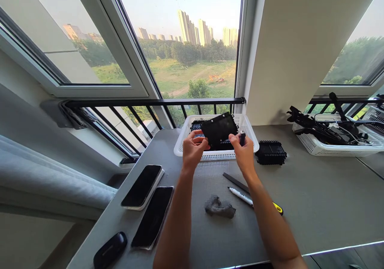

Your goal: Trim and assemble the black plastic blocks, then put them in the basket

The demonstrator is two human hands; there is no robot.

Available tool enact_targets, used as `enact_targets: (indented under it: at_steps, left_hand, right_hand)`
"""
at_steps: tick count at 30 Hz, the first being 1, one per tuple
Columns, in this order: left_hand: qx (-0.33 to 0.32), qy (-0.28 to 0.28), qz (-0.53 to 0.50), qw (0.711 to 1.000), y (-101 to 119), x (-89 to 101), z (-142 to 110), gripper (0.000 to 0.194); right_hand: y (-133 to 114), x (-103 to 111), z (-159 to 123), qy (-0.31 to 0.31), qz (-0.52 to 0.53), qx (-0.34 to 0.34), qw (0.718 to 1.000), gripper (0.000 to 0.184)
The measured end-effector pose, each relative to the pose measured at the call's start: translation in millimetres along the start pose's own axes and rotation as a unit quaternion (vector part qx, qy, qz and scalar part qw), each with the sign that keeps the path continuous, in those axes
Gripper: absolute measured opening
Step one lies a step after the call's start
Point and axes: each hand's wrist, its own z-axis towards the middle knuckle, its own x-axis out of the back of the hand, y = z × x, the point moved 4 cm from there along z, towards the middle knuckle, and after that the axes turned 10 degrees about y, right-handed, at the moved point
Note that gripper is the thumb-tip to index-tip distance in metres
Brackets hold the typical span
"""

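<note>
A thin black rectangular panel (220,129) with small notches along its edges is held up, tilted, above a white plastic basket (179,145). My left hand (193,149) pinches its lower left corner between thumb and fingers. In my right hand (244,153), closed fingers grip a small dark piece (242,138) whose kind I cannot make out. The right thumb is close to the panel's lower right edge; whether it touches is unclear. Dark parts inside the basket are partly hidden behind the panel. A black ridged block (271,152) sits just right of the basket.
Nearer me lie a grey putty-like lump (220,207), a white marker (241,196) and a dark strip (235,181). A yellow-ended tool (278,208) is partly behind my right forearm. Two phones (142,187) and a black case (110,249) lie left. Another basket (318,149) holds cables.
</note>
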Motion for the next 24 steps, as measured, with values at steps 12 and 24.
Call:
enact_targets:
  at_steps: [12, 24]
  left_hand:
    - [0.040, -0.084, -0.108, 0.990, 5.3, -21.3, -15.7, 0.068]
    - [0.031, -0.108, -0.037, 0.993, 1.1, -17.9, -9.1, 0.057]
  right_hand:
    - [24.0, -3.5, 7.4, 0.018, 0.012, 0.008, 1.000, 0.035]
    - [14.9, 9.0, 15.9, 0.054, -0.043, 0.078, 0.995, 0.015]
